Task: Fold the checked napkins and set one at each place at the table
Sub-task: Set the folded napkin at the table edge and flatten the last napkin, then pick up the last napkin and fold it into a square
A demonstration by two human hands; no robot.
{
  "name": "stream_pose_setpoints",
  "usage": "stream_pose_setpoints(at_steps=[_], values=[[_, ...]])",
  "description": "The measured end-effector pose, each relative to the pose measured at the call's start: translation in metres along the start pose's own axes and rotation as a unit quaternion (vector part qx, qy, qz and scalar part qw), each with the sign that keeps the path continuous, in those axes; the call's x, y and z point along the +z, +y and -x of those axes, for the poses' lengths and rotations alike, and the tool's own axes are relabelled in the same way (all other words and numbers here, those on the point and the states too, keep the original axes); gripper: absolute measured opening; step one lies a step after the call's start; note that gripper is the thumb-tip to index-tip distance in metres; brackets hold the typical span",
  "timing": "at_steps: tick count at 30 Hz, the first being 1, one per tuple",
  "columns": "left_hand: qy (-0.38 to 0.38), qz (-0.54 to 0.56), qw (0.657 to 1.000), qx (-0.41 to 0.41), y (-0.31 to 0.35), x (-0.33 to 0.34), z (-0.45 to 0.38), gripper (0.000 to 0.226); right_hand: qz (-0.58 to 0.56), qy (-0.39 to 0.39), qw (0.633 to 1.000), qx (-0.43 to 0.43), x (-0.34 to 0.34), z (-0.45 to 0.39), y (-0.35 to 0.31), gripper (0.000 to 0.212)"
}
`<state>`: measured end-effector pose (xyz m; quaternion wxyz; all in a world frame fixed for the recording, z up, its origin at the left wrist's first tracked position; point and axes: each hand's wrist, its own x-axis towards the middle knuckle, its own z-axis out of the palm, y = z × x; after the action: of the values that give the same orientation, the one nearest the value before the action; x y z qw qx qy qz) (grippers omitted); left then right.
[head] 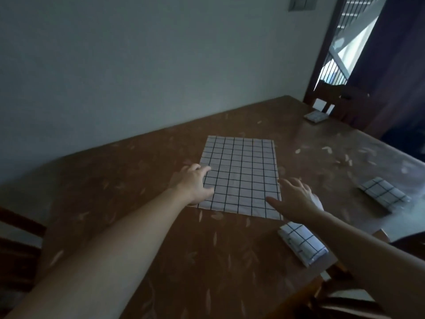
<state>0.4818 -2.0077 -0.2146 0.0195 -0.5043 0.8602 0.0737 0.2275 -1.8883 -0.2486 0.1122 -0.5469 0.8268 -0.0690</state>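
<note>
A white napkin with a dark check (241, 173) lies spread flat in the middle of the brown table (161, 249). My left hand (195, 183) rests on its left edge with the fingers spread. My right hand (296, 199) is at its near right corner, fingers apart, thumb on the cloth. A folded checked napkin (303, 242) lies by the near right edge. Another folded napkin (384, 194) sits further right. A third folded napkin (315, 116) lies at the far corner.
A pale wall runs along the table's left and far side. A wooden chair (345, 104) stands at the far end, by a dark curtain (391, 65) and a window. Another chair back (16, 247) shows at the left edge.
</note>
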Motion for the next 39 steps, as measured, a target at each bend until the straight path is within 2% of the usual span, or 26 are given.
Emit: stream_pose_setpoints(at_steps=[3, 8, 15, 21, 24, 27, 30, 36, 39], values=[[-0.028, 0.001, 1.000, 0.011, -0.007, 0.016, -0.043, 0.071, 0.010, -0.023, 1.000, 0.007, 0.017, -0.035, -0.001, 0.086], [-0.082, -0.022, 0.995, 0.052, -0.015, 0.048, -0.120, 0.086, 0.011, -0.065, 0.998, 0.006, 0.045, -0.106, 0.004, 0.096], [-0.164, -0.053, 0.982, 0.076, -0.021, 0.110, -0.213, 0.094, 0.036, -0.092, 0.994, -0.043, 0.091, -0.192, 0.013, 0.098], [-0.187, -0.067, 0.978, 0.069, -0.028, 0.146, -0.249, 0.105, 0.050, -0.077, 0.994, -0.055, 0.125, -0.227, 0.018, 0.105], [-0.177, -0.041, 0.981, 0.061, -0.029, 0.150, -0.248, 0.104, 0.039, -0.073, 0.995, -0.051, 0.135, -0.231, 0.020, 0.107], [-0.147, -0.020, 0.987, 0.064, -0.029, 0.150, -0.244, 0.098, 0.034, -0.052, 0.996, -0.060, 0.136, -0.227, 0.019, 0.097], [-0.078, -0.035, 0.994, 0.069, -0.030, 0.150, -0.239, 0.080, 0.002, -0.017, 0.999, -0.050, 0.133, -0.220, 0.013, 0.079], [-0.013, -0.006, 1.000, 0.025, -0.030, 0.152, -0.217, 0.038, -0.019, 0.033, 0.999, -0.026, 0.131, -0.203, -0.003, 0.023], [0.019, -0.003, 0.999, 0.025, -0.028, 0.155, -0.210, 0.029, -0.036, 0.058, 0.997, -0.038, 0.131, -0.190, -0.006, 0.021]])
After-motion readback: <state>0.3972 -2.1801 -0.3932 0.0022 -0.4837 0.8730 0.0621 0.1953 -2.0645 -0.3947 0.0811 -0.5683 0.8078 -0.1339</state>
